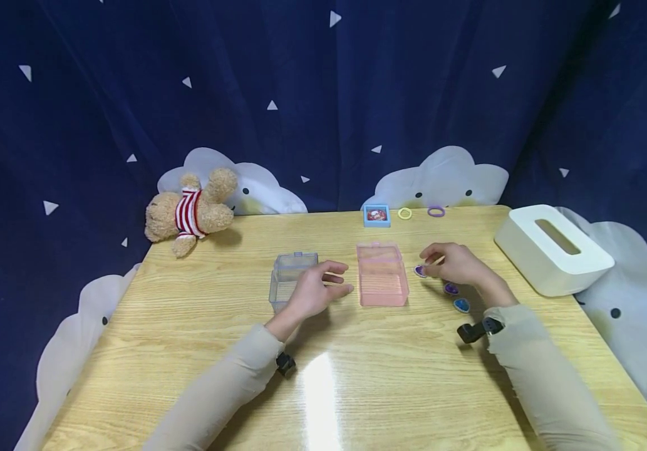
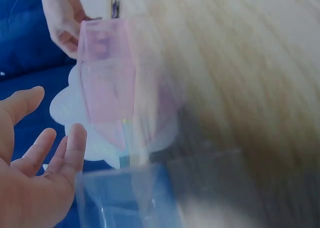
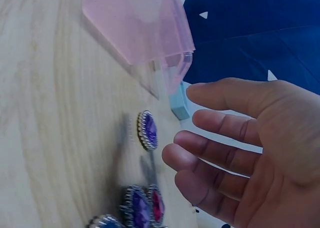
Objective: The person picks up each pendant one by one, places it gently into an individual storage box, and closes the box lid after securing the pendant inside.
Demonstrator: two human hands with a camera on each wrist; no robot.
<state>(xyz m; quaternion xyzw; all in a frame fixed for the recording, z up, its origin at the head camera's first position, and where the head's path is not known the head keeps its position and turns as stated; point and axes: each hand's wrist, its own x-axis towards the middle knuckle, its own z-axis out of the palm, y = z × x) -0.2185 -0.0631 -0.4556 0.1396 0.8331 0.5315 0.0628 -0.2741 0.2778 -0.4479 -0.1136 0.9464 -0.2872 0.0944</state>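
Note:
My left hand [image 1: 314, 291] hovers over the right side of a clear blue plastic box [image 1: 285, 274], its fingers loosely extended and holding nothing. Just right of it stands a clear pink box [image 1: 382, 285] with its lid raised at the back. Beyond the pink box, my right hand [image 1: 457, 266] is above the table, fingers apart and slightly bent, with nothing between them. Nearest to those fingers lies an oval purple gem with a beaded rim [image 3: 148, 130]. Close by are another purple gem [image 3: 137, 210], a red gem [image 3: 156, 207] and a blue gem [image 1: 461, 305].
A white tissue box [image 1: 551, 250] stands at the table's right edge. Along the back edge are a small blue square frame [image 1: 376, 215], a yellow ring [image 1: 404, 208] and a purple ring [image 1: 436, 207]. A teddy bear in a striped shirt [image 1: 188, 213] lies at the back left.

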